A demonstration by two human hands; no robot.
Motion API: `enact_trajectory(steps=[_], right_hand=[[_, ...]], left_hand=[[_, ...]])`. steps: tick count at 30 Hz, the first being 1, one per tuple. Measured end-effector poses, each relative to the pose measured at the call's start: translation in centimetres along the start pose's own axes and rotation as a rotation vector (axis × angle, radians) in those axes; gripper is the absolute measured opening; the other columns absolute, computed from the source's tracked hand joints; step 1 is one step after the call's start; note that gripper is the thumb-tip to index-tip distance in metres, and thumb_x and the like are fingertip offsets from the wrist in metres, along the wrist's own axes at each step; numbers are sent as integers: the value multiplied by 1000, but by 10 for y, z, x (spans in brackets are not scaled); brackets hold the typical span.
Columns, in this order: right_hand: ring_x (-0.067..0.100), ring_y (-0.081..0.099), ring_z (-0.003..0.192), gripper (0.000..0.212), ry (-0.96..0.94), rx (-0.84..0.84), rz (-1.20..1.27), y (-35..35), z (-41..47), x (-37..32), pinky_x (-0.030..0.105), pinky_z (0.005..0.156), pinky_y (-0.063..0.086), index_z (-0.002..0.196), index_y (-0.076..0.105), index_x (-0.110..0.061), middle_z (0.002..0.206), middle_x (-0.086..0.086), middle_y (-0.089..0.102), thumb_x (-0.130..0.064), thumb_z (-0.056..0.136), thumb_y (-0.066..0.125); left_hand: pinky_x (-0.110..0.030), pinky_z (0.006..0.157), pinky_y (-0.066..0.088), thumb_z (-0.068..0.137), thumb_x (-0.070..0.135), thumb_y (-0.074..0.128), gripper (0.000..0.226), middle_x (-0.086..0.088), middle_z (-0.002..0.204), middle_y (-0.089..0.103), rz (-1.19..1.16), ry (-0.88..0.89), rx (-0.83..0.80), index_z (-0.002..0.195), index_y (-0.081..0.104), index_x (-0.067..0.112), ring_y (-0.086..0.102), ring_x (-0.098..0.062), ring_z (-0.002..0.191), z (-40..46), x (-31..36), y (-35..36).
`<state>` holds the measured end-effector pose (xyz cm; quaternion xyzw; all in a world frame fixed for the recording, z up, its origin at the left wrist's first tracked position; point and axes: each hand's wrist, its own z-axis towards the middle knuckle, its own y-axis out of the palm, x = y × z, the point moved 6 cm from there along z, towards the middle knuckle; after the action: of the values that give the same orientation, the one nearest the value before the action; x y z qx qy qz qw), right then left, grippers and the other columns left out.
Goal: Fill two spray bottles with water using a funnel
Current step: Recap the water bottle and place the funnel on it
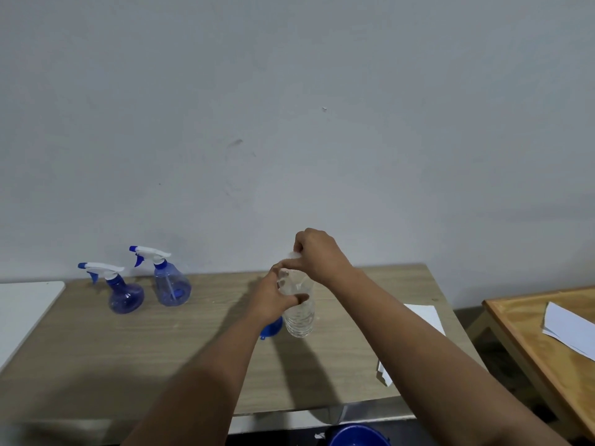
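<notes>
Two blue spray bottles with white-and-blue trigger heads stand at the table's back left, one (pixel 124 292) nearer and one (pixel 170 284) by the wall. A clear plastic water bottle (pixel 299 317) stands near the table's middle. My left hand (pixel 273 297) grips its upper part. Just above the bottle's mouth my right hand (pixel 317 252) pinches a small white cap (pixel 294 254). A blue funnel (pixel 270 328) lies on the table behind my left wrist, mostly hidden.
The wooden table (pixel 128 358) backs onto a plain wall. White paper sheets (pixel 425 317) lie under my right forearm. A white surface (pixel 22 310) adjoins at left, an orange table (pixel 531 342) with papers at right. A blue basin (pixel 357 437) sits below the front edge.
</notes>
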<state>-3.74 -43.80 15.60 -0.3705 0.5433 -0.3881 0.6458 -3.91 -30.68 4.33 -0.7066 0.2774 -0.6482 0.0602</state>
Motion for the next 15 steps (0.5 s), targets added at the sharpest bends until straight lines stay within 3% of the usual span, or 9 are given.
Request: enact_trajectory(steps=[3,6,9,12,15], right_hand=[[18,59,90,41,-61,31,61,13,-7,4,28,79,45,116,70,-13,104,-2,56,-48,94,73],[15,63,107,39,-77,-2,287,25,-16,14,26,91,48,134,69,-18,120,-2,62,-37,99,70],[9,67,104,26,34,85,568,30,-25,27,26,90,53,113,73,-19,110,-7,72,-31,91,82],[8,71,95,32,144,201,688,33,-31,34,27,85,58,93,67,-19,93,-8,74,-35,80,91],[3,69,108,27,114,217,727,39,-36,29,26,95,56,110,73,-23,107,-15,74,-33,87,85]], left_hand=[[-27,98,43,69,42,90,84,13,138,55,3,5,-4,139,46,30,53,-9,128,-1,1,-3],[-28,98,43,68,44,90,85,16,137,54,-13,10,-8,140,45,35,52,-7,127,-1,2,-4],[-25,94,43,68,44,90,83,15,133,56,3,26,-2,138,45,36,54,-5,121,-4,4,0],[-27,94,46,67,49,88,87,14,132,59,38,28,11,141,44,35,56,-6,117,-5,3,4],[-29,97,46,65,55,87,93,15,136,58,45,23,16,144,40,37,56,-6,121,-6,1,4]])
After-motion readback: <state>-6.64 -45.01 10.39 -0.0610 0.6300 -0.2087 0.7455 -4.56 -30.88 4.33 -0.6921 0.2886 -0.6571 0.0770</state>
